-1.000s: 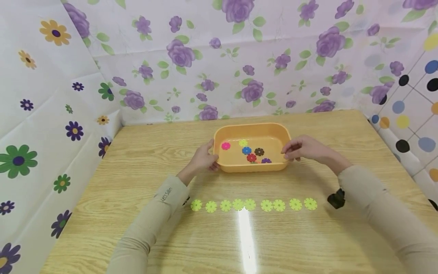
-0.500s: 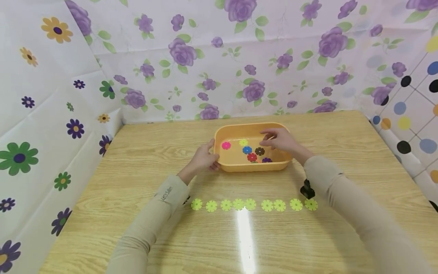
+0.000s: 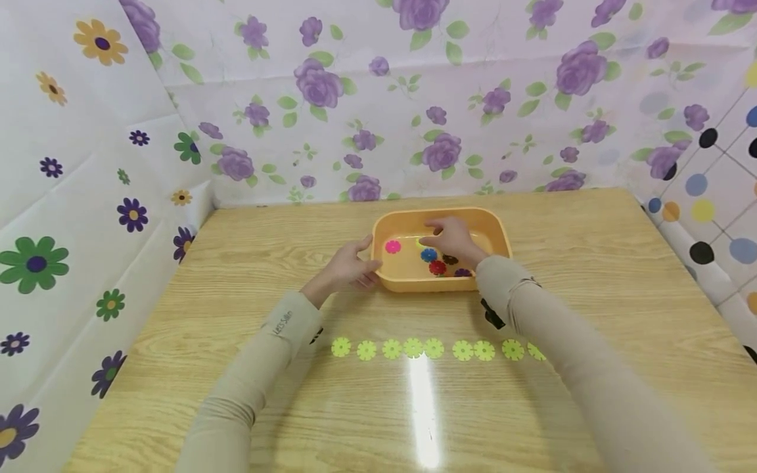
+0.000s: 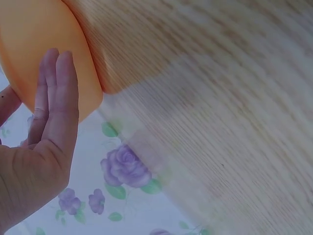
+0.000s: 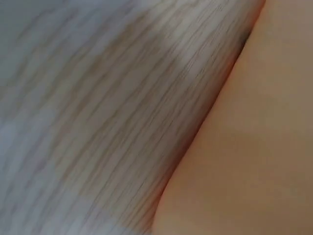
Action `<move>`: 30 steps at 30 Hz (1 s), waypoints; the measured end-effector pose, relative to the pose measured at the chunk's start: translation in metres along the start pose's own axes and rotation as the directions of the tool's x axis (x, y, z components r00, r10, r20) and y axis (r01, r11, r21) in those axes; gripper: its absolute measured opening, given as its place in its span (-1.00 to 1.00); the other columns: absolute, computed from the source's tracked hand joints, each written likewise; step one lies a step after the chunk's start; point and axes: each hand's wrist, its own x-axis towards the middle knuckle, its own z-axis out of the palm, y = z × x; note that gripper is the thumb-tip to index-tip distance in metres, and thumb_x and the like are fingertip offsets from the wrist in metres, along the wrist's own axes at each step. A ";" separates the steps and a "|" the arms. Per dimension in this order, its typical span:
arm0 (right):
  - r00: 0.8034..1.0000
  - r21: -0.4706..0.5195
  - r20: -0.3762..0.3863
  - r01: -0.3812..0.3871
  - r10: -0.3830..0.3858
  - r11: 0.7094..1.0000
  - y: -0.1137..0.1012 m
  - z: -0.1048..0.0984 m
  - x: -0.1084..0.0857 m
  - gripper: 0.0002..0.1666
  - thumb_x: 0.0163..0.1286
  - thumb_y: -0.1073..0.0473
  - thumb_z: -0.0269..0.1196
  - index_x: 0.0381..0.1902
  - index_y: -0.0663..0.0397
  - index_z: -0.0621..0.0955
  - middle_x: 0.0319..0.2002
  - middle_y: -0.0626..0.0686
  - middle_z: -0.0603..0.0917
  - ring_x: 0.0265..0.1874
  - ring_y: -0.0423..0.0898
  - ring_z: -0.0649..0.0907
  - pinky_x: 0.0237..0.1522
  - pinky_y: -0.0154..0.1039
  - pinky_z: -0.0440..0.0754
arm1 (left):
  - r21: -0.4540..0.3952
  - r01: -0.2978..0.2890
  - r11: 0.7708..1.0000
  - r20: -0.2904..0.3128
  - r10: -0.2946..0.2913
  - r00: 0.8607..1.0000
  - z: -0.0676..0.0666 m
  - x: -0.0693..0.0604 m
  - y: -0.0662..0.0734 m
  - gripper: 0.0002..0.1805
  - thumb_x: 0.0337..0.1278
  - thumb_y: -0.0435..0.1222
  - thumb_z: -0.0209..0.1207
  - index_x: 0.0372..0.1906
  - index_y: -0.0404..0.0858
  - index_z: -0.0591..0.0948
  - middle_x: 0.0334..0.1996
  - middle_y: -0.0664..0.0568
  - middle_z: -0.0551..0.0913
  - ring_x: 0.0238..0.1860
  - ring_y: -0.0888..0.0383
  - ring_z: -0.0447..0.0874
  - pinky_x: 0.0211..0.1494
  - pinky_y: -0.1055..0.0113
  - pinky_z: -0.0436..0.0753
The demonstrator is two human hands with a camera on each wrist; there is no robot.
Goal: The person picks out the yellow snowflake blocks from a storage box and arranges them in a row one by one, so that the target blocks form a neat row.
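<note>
My left hand [image 3: 345,265] rests against the left end of an orange plastic tray [image 3: 437,285]. In the left wrist view its lower fingers [image 4: 63,93] lie straight along the tray's outer wall. My right hand [image 3: 454,238] is inside the tray, thumb and forefinger apart, over a yellow-green flower-shaped disc [image 3: 420,242] that it partly covers; contact cannot be made out. Near it lie a pink disc [image 3: 393,247], a blue disc [image 3: 428,255], a red disc [image 3: 437,268], a half-hidden dark brown disc [image 3: 451,259] and a purple disc [image 3: 463,272]. The right wrist view shows only tray wall and table.
A row of several yellow-green discs [image 3: 391,349] lies on the wooden table [image 3: 331,420] in front of the tray; the right sleeve [image 3: 550,328] partly covers its right end. Flower-patterned sheeting [image 3: 331,144] stands behind the table.
My right hand has left the tray's right rim and moved left into the tray, reaching the yellow-green disc. The left hand has stayed at the left end.
</note>
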 end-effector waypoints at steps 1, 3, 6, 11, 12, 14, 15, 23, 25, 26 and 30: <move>1.000 -0.003 -0.008 -0.008 0.008 1.000 -0.002 0.003 0.001 -0.39 0.22 0.06 0.25 0.21 0.14 0.43 -0.04 0.23 0.52 -0.16 0.06 0.47 -0.17 -0.10 0.48 | 0.004 -0.001 1.000 0.000 0.001 1.000 0.000 0.000 0.000 -0.24 0.22 -0.28 0.08 0.43 -0.15 -0.05 -0.37 -0.34 0.64 -0.35 -0.20 0.65 -0.25 0.04 0.61; 1.000 -0.005 -0.026 -0.017 0.017 1.000 -0.005 0.008 0.003 -0.40 0.21 0.07 0.26 0.20 0.14 0.44 -0.03 0.22 0.52 -0.19 0.04 0.46 -0.17 -0.10 0.47 | 0.010 -0.006 1.000 -0.001 0.006 1.000 0.000 0.000 0.000 -0.24 0.22 -0.27 0.09 0.42 -0.15 -0.03 -0.38 -0.33 0.65 -0.35 -0.20 0.65 -0.25 0.04 0.61; 0.998 -0.028 -0.053 -0.022 0.020 0.999 -0.004 0.014 0.005 -0.41 0.20 0.09 0.27 0.17 0.16 0.46 0.00 0.21 0.53 -0.21 0.03 0.47 -0.18 -0.10 0.48 | 0.017 -0.016 1.000 -0.002 0.016 1.000 0.001 0.000 -0.001 -0.24 0.21 -0.26 0.10 0.42 -0.16 -0.01 -0.40 -0.31 0.65 -0.36 -0.20 0.65 -0.26 0.05 0.62; 0.992 -0.049 -0.105 -0.071 0.065 0.996 0.002 0.020 0.008 -0.45 0.15 0.08 0.32 0.08 0.20 0.54 0.05 0.18 0.54 -0.04 0.10 0.51 -0.01 -0.07 0.47 | 0.031 -0.030 0.999 0.008 0.030 1.000 0.000 -0.001 -0.001 -0.23 0.22 -0.24 0.10 0.42 -0.17 -0.03 -0.40 -0.32 0.65 -0.35 -0.19 0.65 -0.28 0.06 0.62; 0.990 -0.051 -0.116 -0.080 0.074 0.995 0.002 0.020 0.008 -0.46 0.13 0.08 0.33 0.05 0.21 0.56 0.05 0.18 0.55 -0.01 0.11 0.51 0.03 -0.06 0.45 | 0.033 -0.031 0.999 0.009 0.031 0.999 0.000 -0.001 -0.002 -0.23 0.22 -0.24 0.10 0.42 -0.18 -0.03 -0.40 -0.33 0.65 -0.35 -0.19 0.65 -0.28 0.05 0.62; 0.987 -0.060 -0.135 -0.092 0.083 0.994 0.003 0.020 0.009 -0.49 0.10 0.08 0.35 -0.01 0.23 0.59 0.03 0.17 0.57 0.04 0.11 0.48 0.07 -0.06 0.42 | 0.033 -0.032 0.999 0.007 0.032 0.999 -0.001 -0.001 -0.002 -0.24 0.22 -0.25 0.09 0.42 -0.18 -0.03 -0.39 -0.33 0.65 -0.35 -0.19 0.65 -0.28 0.05 0.62; 0.987 -0.063 -0.140 -0.094 0.084 0.994 0.003 0.020 0.009 -0.50 0.09 0.08 0.36 -0.03 0.24 0.60 0.01 0.17 0.58 0.04 0.11 0.48 0.08 -0.06 0.41 | 0.033 -0.034 0.999 0.007 0.033 0.999 -0.001 -0.001 -0.002 -0.24 0.22 -0.25 0.09 0.42 -0.18 -0.03 -0.39 -0.33 0.65 -0.36 -0.19 0.65 -0.28 0.05 0.62; 0.985 -0.067 -0.158 -0.080 0.069 0.995 0.006 0.019 0.010 -0.61 0.06 0.13 0.38 -0.20 0.29 0.66 -0.14 0.19 0.64 -0.11 0.10 0.55 -0.03 -0.08 0.48 | 0.031 -0.038 0.999 -0.010 0.039 0.999 0.000 -0.001 -0.002 -0.24 0.22 -0.26 0.09 0.42 -0.19 -0.02 -0.43 -0.28 0.66 -0.40 -0.15 0.66 -0.32 0.07 0.63; 0.985 -0.061 -0.161 -0.078 0.068 0.995 0.007 0.020 0.010 -0.65 0.06 0.15 0.38 -0.23 0.29 0.66 -0.18 0.19 0.64 -0.17 0.09 0.57 -0.08 -0.09 0.51 | 0.034 -0.033 0.999 -0.014 0.034 0.999 0.000 0.000 -0.002 -0.25 0.22 -0.26 0.08 0.42 -0.18 -0.03 -0.44 -0.28 0.66 -0.40 -0.14 0.66 -0.32 0.08 0.63; 0.985 -0.064 -0.160 -0.076 0.065 0.995 0.007 0.020 0.011 -0.66 0.06 0.16 0.38 -0.24 0.29 0.65 -0.19 0.20 0.64 -0.18 0.09 0.57 -0.10 -0.09 0.52 | 0.036 -0.030 0.999 -0.014 0.031 0.999 0.000 0.000 -0.003 -0.25 0.23 -0.26 0.08 0.42 -0.18 -0.03 -0.44 -0.27 0.66 -0.40 -0.14 0.66 -0.32 0.09 0.63; 0.985 -0.050 -0.154 -0.086 0.077 0.995 0.008 0.021 0.010 -0.64 0.07 0.18 0.37 -0.22 0.32 0.63 -0.18 0.23 0.62 -0.17 0.11 0.56 -0.10 -0.07 0.52 | 0.039 -0.017 0.999 -0.017 0.017 1.000 0.001 0.000 -0.003 -0.24 0.23 -0.25 0.08 0.42 -0.16 -0.03 -0.43 -0.27 0.66 -0.38 -0.15 0.66 -0.32 0.10 0.63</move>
